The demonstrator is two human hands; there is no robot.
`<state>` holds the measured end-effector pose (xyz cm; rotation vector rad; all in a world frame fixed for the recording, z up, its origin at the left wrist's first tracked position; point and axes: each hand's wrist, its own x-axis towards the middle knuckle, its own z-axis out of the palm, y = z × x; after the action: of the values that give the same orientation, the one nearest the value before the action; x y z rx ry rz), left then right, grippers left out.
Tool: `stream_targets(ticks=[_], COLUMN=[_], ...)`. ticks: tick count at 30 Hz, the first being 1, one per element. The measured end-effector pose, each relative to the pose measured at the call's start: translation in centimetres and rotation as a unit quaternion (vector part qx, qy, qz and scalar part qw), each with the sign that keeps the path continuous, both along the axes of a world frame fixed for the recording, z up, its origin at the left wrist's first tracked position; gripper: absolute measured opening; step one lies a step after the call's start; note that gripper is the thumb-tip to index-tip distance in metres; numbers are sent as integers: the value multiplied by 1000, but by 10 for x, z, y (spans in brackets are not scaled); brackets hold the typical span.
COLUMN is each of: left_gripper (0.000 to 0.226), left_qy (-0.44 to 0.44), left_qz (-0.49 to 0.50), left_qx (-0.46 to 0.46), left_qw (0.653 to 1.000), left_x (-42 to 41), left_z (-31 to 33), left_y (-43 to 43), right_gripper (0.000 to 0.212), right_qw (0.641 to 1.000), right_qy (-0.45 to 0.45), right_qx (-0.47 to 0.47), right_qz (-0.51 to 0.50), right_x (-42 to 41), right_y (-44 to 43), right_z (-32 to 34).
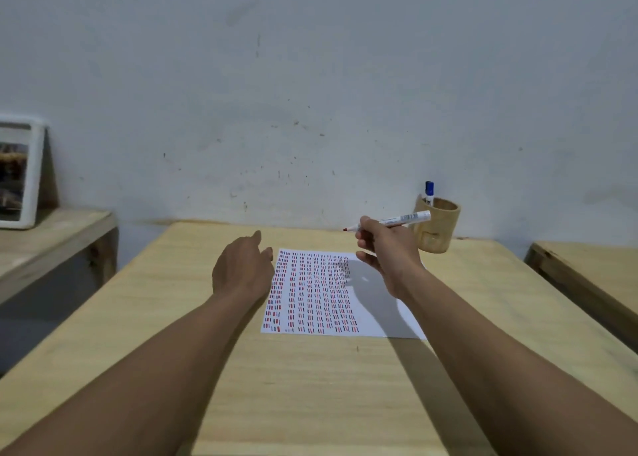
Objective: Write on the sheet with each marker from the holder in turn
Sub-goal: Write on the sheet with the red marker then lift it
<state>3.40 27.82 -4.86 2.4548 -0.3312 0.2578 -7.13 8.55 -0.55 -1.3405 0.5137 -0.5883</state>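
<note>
A white sheet point(321, 293) covered with rows of short red and dark marks lies on the wooden table point(310, 386). My right hand point(386, 252) hovers above the sheet's far right corner, gripping an uncapped red marker point(397, 221) with its tip pointing left. Behind that hand stands a wooden holder point(438, 227) with a blue-capped marker point(429, 193) upright in it. My left hand point(243, 265) rests at the sheet's left edge, fingers loosely curled, and its underside is hidden.
A pale wall runs close behind the table. To the left, a lower wooden bench point(51, 234) carries a white-framed picture point(20, 176) leaning on the wall. Another wooden surface point(593, 272) sits at the right, across a narrow gap.
</note>
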Motion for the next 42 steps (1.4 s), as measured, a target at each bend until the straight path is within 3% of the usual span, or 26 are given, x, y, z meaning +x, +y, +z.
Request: stream_targets(ticks=[5, 9, 24, 39, 42], left_gripper=[50, 55, 56, 56, 53], left_qy=[42, 74, 52, 55, 40], left_qz=[-32, -56, -61, -60, -33], left_qx=[154, 211, 235, 217, 178], left_qw=[987, 973, 969, 973, 983], left_x=[-9, -6, -3, -2, -2], left_z=[-7, -21, -31, -31, -27], left_y=[14, 24, 26, 26, 23], right_gripper=[18, 15, 28, 28, 25], right_qw=[978, 969, 938, 939, 949], right_qy=[74, 114, 157, 165, 151], right_qx=[-192, -216, -308, -301, -274], right_qz=[-30, -37, -38, -38, -45], right_x=[-6, -10, -5, -7, -7], right_y=[-11, -15, -16, -14, -15], right_z=[-20, -42, -59, -57, -54])
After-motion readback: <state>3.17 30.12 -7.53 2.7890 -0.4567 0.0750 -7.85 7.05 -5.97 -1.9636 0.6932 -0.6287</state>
